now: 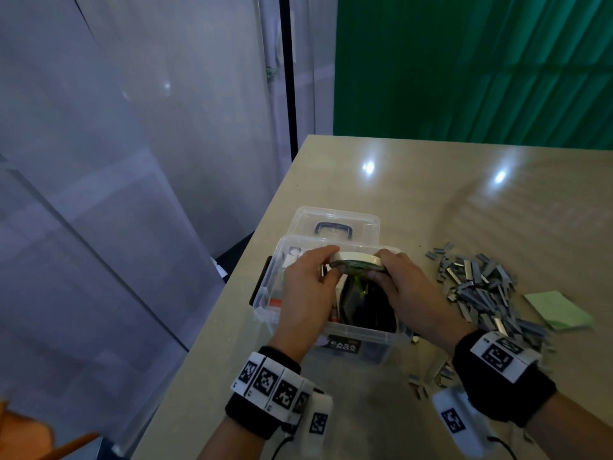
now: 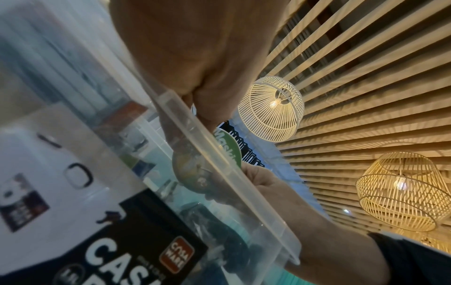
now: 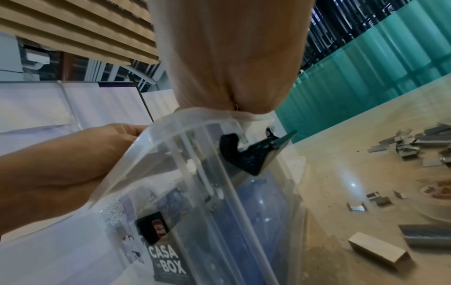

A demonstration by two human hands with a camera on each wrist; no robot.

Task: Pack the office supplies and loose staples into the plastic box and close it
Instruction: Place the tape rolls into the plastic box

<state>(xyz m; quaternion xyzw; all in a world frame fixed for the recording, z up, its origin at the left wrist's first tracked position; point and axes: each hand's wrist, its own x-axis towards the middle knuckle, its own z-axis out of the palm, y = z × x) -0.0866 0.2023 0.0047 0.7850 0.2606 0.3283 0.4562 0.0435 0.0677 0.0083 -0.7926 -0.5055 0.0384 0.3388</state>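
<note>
Presently both hands are on one roll of masking tape [image 1: 356,262], held flat over the open plastic box [image 1: 265,293]. The left hand [image 1: 306,293] curls round its left edge, the right hand [image 1: 403,287] round its right edge; a two-sided hold most likely keeps the roll level for lowering between the things already inside. The box stands at the left edge of the bench [image 1: 414,194], near the front. Its lid [image 1: 335,224] lies flat just behind it, handle up, which leaves the mouth free. The loose staples [image 1: 481,287] lie heaped to the right of the box, a few scattered toward the front edge, none packed as far as I can judge. A green notepad [image 1: 559,310] lies beyond the heap, toward the right edge.

Hard to make out: the box contents show only as dark shapes with a red and a green bit. In the right wrist view a pale round object [image 3: 437,200] is cut off by the frame; could be another roll, cannot tell. Fingertips under the tape are hidden.
</note>
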